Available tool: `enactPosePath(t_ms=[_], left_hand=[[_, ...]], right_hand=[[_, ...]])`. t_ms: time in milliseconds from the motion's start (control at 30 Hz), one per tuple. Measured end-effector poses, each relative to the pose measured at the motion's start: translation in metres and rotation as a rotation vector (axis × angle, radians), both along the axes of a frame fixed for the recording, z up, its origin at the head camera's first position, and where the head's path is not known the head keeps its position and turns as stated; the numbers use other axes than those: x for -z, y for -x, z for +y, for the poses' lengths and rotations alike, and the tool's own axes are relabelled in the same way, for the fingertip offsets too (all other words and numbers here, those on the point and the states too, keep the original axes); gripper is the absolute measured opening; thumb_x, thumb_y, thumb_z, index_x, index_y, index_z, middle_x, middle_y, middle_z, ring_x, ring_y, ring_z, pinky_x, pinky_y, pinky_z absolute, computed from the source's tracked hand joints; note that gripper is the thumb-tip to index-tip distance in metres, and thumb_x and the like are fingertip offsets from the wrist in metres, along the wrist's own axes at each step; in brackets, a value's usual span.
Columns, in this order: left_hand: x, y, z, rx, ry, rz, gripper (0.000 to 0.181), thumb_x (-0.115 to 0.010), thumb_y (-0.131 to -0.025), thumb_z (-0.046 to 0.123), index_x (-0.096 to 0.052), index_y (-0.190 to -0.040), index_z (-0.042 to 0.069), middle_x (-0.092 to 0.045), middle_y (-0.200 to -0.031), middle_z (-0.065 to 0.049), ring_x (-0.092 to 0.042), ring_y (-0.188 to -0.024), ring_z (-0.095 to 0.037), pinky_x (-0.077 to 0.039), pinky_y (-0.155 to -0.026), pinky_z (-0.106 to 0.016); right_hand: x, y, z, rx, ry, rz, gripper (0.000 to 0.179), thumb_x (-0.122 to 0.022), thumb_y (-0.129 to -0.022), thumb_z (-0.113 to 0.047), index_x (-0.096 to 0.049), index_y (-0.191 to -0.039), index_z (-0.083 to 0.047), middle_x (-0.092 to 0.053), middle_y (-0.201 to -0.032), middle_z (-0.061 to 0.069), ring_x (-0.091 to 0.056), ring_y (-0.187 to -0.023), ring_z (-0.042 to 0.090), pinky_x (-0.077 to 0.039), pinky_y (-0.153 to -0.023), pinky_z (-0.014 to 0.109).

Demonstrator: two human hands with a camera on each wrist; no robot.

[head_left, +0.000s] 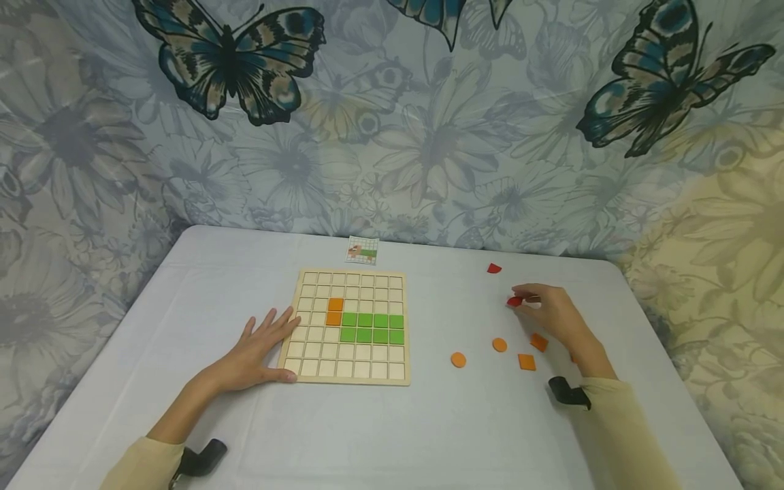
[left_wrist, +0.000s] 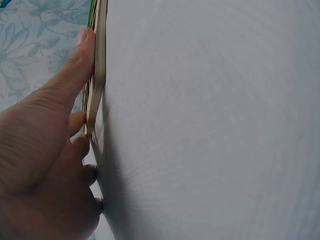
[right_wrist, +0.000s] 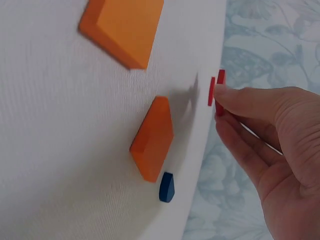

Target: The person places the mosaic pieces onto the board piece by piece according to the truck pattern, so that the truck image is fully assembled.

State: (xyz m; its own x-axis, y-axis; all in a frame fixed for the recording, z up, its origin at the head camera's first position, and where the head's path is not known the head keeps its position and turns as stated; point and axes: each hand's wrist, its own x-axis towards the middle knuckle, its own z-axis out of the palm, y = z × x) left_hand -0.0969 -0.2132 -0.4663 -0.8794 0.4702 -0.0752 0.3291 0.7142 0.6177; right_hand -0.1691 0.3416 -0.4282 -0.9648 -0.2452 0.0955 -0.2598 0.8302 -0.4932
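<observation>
A wooden grid board (head_left: 312, 350) lies on the white table, with green squares (head_left: 372, 329) in two rows and two orange squares (head_left: 335, 312) set in its cells. My left hand (head_left: 250, 354) rests with spread fingers on the board's left edge; in the left wrist view its thumb (left_wrist: 80, 57) lies along the rim. Between thumb and fingertips my right hand (head_left: 554, 312) pinches a red piece (head_left: 514, 301), seen edge-on in the right wrist view. Another red piece (head_left: 494, 269), with one rounded side, lies just beyond that hand.
Two orange discs (head_left: 459, 359) and orange squares (head_left: 527, 362) lie right of the board, one partly hidden by the right forearm. A blue piece (right_wrist: 167, 187) shows in the right wrist view. Behind the board lies a small pattern card (head_left: 363, 250). Butterfly-patterned fabric (head_left: 429, 136) rises behind the table.
</observation>
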Motion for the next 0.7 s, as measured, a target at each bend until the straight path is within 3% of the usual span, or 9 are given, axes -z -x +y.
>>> enactPosePath(t_ms=[367,700], left_hand=[[0.0,0.001,0.001,-0.007,0.008,-0.003,0.106,-0.081,-0.071,0.052,-0.032,-0.153,0.005,-0.017,-0.161,-0.02,-0.002,-0.147,-0.047,0.007,-0.113,-0.065],[-0.001,-0.001,0.001,-0.007,0.005,-0.005,0.105,-0.08,-0.071,0.052,-0.032,-0.153,0.005,-0.017,-0.161,-0.02,-0.002,-0.147,-0.047,0.007,-0.113,-0.065]], right_hand=[[0.003,0.001,-0.019,0.003,-0.013,-0.028,0.035,-0.073,-0.085,0.001,-0.066,-0.119,0.006,-0.068,-0.113,0.023,-0.064,-0.103,0.041,-0.051,-0.092,0.054],[0.002,-0.001,-0.034,-0.054,0.07,0.029,0.034,-0.075,-0.082,0.002,-0.068,-0.115,0.005,-0.07,-0.109,0.02,-0.067,-0.1,0.039,-0.053,-0.088,0.052]])
